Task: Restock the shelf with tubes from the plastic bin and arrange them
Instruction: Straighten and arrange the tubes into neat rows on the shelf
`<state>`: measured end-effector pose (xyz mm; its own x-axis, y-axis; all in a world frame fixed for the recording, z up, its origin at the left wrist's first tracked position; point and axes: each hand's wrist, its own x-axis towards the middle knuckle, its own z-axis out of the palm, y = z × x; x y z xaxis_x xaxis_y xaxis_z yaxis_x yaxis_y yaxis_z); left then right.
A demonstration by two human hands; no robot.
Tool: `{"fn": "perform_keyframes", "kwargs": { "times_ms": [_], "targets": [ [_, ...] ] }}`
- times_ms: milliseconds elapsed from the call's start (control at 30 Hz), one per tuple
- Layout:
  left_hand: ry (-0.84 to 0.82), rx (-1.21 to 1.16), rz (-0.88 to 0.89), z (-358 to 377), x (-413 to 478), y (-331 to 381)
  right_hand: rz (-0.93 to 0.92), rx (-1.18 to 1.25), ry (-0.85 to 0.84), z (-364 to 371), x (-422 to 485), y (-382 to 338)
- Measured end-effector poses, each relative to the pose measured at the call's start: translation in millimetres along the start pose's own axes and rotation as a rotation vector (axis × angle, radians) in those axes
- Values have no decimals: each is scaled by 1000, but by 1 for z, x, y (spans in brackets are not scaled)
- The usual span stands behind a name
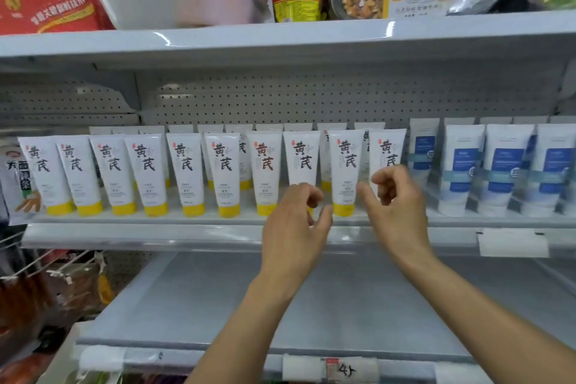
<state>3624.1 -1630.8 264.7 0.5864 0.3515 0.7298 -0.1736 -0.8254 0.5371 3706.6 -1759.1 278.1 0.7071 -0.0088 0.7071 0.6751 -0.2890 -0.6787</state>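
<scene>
Tubes (187, 171) stand upright, caps down, in a row on the shelf (140, 229), and one tube (346, 165) rises just beyond and between the hands, left hand (294, 227) and right hand (399, 209) both loosely curled, grasping nothing, the right thumb nearest it.

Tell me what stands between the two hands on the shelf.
In the head view, one white yellow-capped tube stands upright between the left hand and right hand.
</scene>
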Motion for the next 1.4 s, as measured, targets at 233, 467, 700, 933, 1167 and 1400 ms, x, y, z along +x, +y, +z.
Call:
{"fn": "perform_keyframes", "kwargs": {
  "times_ms": [233,467,700,933,1167,1400],
  "targets": [
    [-204,22,0,56,-5,27,124,-153,-158,-22,30,45],
    [-275,227,-104,71,15,30,127,-349,-356,-17,39,50],
    [-307,328,-103,72,17,22,120,-385,-363,-19,39,51],
    [-303,258,-66,62,17,17,124,-411,-352,-21,37,50],
    [-343,253,-45,60,21,17,132,-399,-362,-22,35,46],
    [-376,241,-10,57,18,15,127,-403,-373,-26,32,43]
  ]
}}
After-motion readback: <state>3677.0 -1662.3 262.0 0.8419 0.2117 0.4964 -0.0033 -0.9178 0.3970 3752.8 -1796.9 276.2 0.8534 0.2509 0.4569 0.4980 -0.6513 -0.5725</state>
